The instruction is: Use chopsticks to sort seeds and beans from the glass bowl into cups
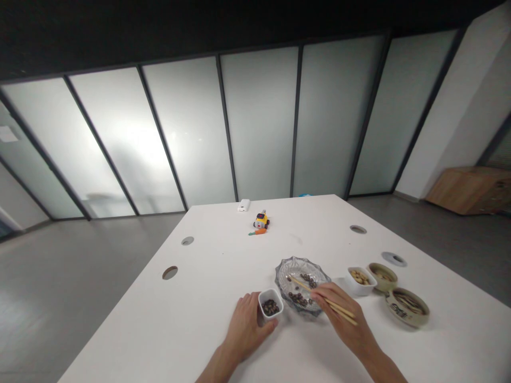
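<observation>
At the worktop's (pixel 199 330) twelve o'clock edge lay a white box (pixel 243 205), a toy car (pixel 262 219) and carrot (pixel 258 232) just nearer. At three o'clock sat a nut dish (pixel 360 280) and two ceramic bowls (pixel 406 307).

An office meeting room: frosted glass partition walls (pixel 259 127), grey floor, large white table (pixel 223 250) with cable holes (pixel 170 273).

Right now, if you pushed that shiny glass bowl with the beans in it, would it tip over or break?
The glass bowl looks wide and low, so it would probably slide on the smooth white table rather than tip. Being glass, it likely feels heavy and could chip if knocked. The chopsticks reaching into it hardly press it.
</observation>
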`<action>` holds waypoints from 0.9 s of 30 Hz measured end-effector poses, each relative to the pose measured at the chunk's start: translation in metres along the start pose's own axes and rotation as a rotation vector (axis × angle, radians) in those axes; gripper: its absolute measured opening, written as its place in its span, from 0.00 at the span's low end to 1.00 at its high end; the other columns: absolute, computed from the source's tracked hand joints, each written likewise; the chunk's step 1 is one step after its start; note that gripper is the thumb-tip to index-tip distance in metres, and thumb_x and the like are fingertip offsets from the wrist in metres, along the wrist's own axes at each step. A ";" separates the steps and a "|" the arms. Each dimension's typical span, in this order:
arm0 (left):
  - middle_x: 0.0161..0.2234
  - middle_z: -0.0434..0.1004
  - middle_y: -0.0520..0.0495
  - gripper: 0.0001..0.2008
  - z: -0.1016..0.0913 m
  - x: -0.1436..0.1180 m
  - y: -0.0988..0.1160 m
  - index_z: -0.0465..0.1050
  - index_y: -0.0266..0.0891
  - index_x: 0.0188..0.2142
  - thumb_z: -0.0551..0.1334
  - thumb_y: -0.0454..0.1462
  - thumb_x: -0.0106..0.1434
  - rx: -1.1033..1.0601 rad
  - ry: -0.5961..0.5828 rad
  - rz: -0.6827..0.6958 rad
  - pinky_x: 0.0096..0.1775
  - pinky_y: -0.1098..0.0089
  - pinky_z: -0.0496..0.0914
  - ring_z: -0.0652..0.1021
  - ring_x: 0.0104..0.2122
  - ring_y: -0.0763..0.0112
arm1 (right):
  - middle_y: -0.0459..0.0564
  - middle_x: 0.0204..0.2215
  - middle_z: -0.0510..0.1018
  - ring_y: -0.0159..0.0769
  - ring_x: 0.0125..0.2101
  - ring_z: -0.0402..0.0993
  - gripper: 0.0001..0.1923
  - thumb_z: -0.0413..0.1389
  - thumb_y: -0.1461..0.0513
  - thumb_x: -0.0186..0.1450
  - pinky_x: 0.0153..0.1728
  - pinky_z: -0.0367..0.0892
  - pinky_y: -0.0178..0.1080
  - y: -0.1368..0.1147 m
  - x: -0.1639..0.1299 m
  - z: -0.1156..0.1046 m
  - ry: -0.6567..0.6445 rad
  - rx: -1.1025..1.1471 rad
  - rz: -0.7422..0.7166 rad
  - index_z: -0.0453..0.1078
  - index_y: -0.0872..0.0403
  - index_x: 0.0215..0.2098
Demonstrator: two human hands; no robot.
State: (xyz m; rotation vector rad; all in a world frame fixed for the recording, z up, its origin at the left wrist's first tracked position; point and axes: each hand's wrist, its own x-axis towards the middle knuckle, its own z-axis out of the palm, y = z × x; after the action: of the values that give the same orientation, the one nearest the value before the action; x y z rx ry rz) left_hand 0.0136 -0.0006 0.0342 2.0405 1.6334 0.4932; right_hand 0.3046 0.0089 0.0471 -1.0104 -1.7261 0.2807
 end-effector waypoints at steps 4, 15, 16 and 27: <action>0.53 0.84 0.44 0.15 -0.001 0.000 0.000 0.76 0.43 0.51 0.71 0.41 0.67 0.006 -0.008 -0.009 0.58 0.60 0.67 0.78 0.53 0.52 | 0.51 0.35 0.88 0.42 0.36 0.89 0.21 0.58 0.47 0.82 0.41 0.85 0.38 0.000 0.001 -0.003 0.026 -0.050 -0.034 0.85 0.47 0.39; 0.54 0.84 0.44 0.16 0.000 0.001 -0.001 0.76 0.42 0.52 0.71 0.43 0.67 0.003 -0.013 -0.009 0.59 0.60 0.66 0.78 0.54 0.53 | 0.50 0.35 0.89 0.40 0.35 0.90 0.19 0.58 0.49 0.82 0.38 0.84 0.36 -0.003 0.005 -0.003 0.014 -0.019 -0.071 0.86 0.47 0.39; 0.54 0.84 0.44 0.17 0.000 0.001 -0.001 0.76 0.42 0.53 0.71 0.43 0.68 0.002 -0.013 -0.009 0.59 0.60 0.66 0.78 0.54 0.53 | 0.50 0.35 0.89 0.40 0.35 0.90 0.19 0.58 0.50 0.82 0.38 0.84 0.36 -0.003 0.005 -0.003 0.014 -0.016 -0.071 0.86 0.47 0.39; 0.53 0.83 0.44 0.16 0.000 0.000 -0.001 0.76 0.43 0.52 0.71 0.42 0.67 -0.003 -0.004 -0.007 0.59 0.61 0.67 0.78 0.53 0.53 | 0.53 0.34 0.90 0.44 0.35 0.88 0.23 0.59 0.43 0.79 0.37 0.86 0.41 0.005 0.007 -0.017 0.203 -0.003 0.094 0.87 0.47 0.37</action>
State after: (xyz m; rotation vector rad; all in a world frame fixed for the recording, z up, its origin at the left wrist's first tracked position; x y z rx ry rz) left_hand 0.0127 -0.0001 0.0338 2.0318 1.6363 0.4889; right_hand 0.3215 0.0123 0.0556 -1.0858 -1.4993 0.2280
